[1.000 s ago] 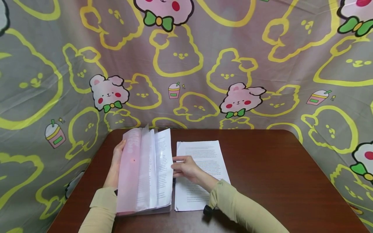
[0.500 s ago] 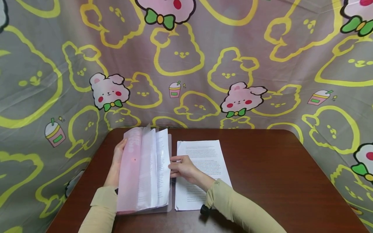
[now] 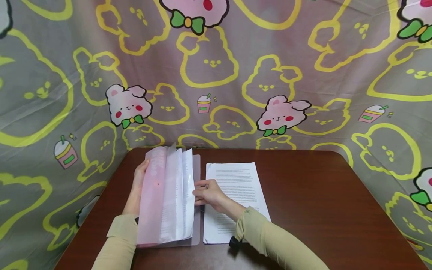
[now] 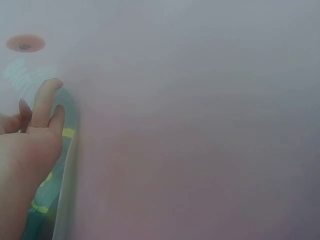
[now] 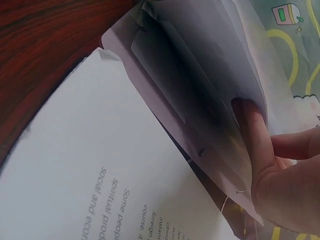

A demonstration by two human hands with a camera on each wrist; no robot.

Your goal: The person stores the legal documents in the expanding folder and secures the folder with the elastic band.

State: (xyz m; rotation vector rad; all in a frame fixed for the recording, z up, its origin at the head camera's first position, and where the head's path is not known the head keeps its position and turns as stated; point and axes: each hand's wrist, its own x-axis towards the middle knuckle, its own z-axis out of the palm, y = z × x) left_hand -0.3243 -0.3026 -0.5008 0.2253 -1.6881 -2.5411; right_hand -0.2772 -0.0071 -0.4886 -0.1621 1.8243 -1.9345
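Observation:
A pink, translucent file folder (image 3: 152,202) stands half opened at the table's left, with printed sheets (image 3: 187,206) fanned inside it. Against the outer face of its pink cover rests my left hand (image 3: 137,183), partly hidden behind the cover. In the left wrist view, its loosely extended fingers (image 4: 44,102) show beside the cover's round snap button (image 4: 25,44). My right hand (image 3: 212,197) pinches the free edge of the fanned sheets. The right wrist view shows one finger (image 5: 257,142) inside the gap between the leaves. A stack of printed paper (image 3: 233,176) lies to the folder's right.
Everything lies on a dark brown wooden table (image 3: 303,195). A patterned curtain (image 3: 229,75) hangs behind the table and along both sides. A small black object (image 3: 235,242) sits under the right sleeve cuff.
My right hand has moved slightly left, bringing the sheet edges closer together. More of the folder's clear back now shows at the right. The left hand stays against the cover.

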